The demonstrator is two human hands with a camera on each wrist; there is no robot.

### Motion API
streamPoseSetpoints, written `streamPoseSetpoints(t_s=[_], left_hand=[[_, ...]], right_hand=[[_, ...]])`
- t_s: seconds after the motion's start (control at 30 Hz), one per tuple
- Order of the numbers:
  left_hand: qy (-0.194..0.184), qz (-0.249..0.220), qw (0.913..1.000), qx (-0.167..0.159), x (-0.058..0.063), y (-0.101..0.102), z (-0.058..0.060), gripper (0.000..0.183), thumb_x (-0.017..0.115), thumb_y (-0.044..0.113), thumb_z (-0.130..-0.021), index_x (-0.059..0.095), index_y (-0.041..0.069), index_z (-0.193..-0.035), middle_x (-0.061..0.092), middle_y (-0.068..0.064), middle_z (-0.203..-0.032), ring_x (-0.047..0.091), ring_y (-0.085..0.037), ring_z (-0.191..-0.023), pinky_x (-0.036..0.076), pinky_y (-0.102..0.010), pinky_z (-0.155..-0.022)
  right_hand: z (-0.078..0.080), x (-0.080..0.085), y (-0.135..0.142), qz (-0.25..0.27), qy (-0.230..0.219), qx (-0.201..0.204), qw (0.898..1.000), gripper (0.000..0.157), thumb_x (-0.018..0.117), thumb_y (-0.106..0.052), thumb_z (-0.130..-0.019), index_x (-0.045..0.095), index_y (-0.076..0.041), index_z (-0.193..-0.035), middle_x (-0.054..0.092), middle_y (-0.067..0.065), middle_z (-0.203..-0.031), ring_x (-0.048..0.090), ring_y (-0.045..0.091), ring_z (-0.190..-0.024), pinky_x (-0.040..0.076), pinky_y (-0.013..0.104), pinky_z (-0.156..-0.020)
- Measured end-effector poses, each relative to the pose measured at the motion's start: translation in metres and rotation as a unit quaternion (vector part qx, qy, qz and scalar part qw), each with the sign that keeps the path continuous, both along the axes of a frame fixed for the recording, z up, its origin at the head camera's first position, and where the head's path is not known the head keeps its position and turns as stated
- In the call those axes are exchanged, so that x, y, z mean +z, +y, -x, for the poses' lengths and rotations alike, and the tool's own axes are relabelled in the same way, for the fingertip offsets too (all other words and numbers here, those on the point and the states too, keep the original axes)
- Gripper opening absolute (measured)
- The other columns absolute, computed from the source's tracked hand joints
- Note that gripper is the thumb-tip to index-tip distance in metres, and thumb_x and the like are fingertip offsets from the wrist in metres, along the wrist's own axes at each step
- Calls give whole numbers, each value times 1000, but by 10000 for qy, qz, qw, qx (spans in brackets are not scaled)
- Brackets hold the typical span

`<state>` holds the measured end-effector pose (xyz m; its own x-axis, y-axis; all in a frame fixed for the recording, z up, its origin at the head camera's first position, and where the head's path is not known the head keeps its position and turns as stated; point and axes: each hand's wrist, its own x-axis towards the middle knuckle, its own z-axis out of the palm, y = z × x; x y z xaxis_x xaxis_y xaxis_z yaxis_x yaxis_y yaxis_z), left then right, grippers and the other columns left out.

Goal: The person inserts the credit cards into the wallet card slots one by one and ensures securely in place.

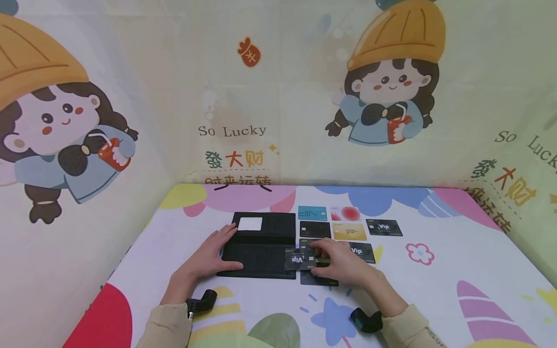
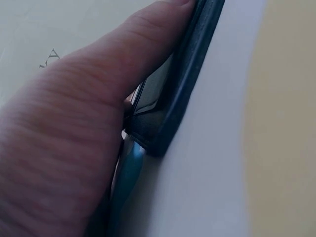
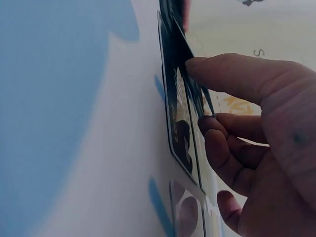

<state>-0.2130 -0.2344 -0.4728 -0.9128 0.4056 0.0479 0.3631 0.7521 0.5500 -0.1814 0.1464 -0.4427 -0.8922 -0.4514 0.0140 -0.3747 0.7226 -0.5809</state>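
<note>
A black wallet (image 1: pixel 261 263) lies spread flat on the table, with a white rectangle (image 1: pixel 250 224) in its upper half. Along its left side rests my left hand (image 1: pixel 208 256), fingers at the upper half and thumb stretched over the lower half. The left wrist view shows that thumb (image 2: pixel 123 54) against the wallet's edge (image 2: pixel 190 74). My right hand (image 1: pixel 348 263) pinches a black "Vip" card (image 1: pixel 298 260) by its right end, between thumb and fingers. The card overlaps the right edge of the wallet's lower half. Beneath that hand, another black card (image 1: pixel 319 279) is partly hidden.
Right of the wallet lie several cards in rows: a teal card (image 1: pixel 312 213), a white card with red circles (image 1: pixel 345 213), a gold card (image 1: pixel 349 231), and black cards (image 1: pixel 384 227) nearby. A patterned cloth (image 1: pixel 435 299) covers the table, and a printed backdrop (image 1: pixel 304 159) stands behind it.
</note>
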Motion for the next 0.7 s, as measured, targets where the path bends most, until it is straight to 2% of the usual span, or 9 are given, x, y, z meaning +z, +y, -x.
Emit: streamPoseSetpoints(t_s=[0.13,0.3,0.7], left_hand=[[21,12,10000,-19,0,0,0,108,80,62,-75,35,8,-157,26,-10,-165,18,-33,-151,14,-57,-121],[51,4,10000,-41,1,0,-1,108,80,62,-75,36,7,-157,27,-10,-164,19,-34,-151,14,-57,-121],[-25,-2,10000,23,5,0,-2,108,81,59,-75,35,7,-157,26,-11,-165,19,-35,-151,15,-59,-120]], right_hand=[[0,1,2,35,-218,-131,9997,53,86,-30,-82,65,-12,-127,60,-9,-102,53,14,-94,46,43,-90],[1,2,4,11,-336,-252,9991,53,87,-34,-80,67,-14,-125,59,-9,-100,52,14,-95,38,47,-93],[4,0,3,-63,40,32,10000,50,86,-35,-81,68,-12,-122,57,-11,-95,52,13,-92,34,50,-92]])
